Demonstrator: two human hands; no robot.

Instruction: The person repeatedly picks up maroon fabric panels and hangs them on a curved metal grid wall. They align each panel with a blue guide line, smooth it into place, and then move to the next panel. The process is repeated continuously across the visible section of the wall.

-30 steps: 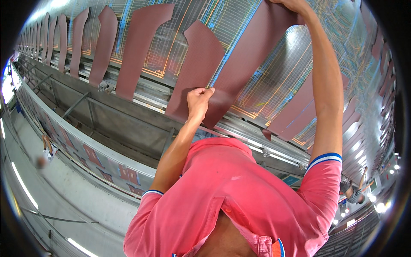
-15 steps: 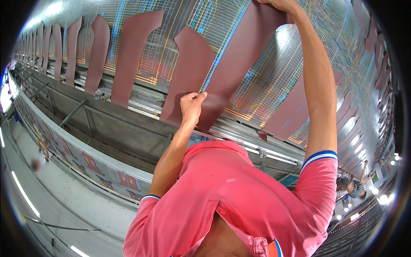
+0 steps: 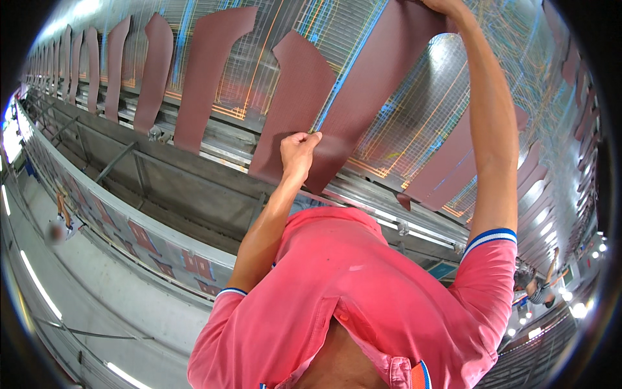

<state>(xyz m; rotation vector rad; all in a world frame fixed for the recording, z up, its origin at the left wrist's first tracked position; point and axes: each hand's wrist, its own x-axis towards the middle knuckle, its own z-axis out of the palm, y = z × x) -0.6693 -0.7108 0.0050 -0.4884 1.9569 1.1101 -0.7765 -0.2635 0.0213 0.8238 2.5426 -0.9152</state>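
A long maroon panel (image 3: 382, 71) with a fine grid texture, sheet-like, lies slantwise on the line-marked metal table. My left hand (image 3: 299, 152) is closed, thumb and forefinger pinched on the panel's left edge near its lower end. Up at the panel's far end, my right hand (image 3: 447, 8) rests by its corner; the picture's upper edge cuts off its fingers. A shorter maroon panel (image 3: 301, 84) lies just left, partly under my left hand, with a narrow gap showing blue lines between the two.
More maroon panels stretch away in a row on the left (image 3: 210, 71) and on the right (image 3: 447, 165). A metal rail (image 3: 227, 159) runs along the near table edge, above an open frame. Two other people are far off, one at each side.
The view has shifted slightly, so the table and panels sit a little higher and further right. Both hands keep their places on the long panel.
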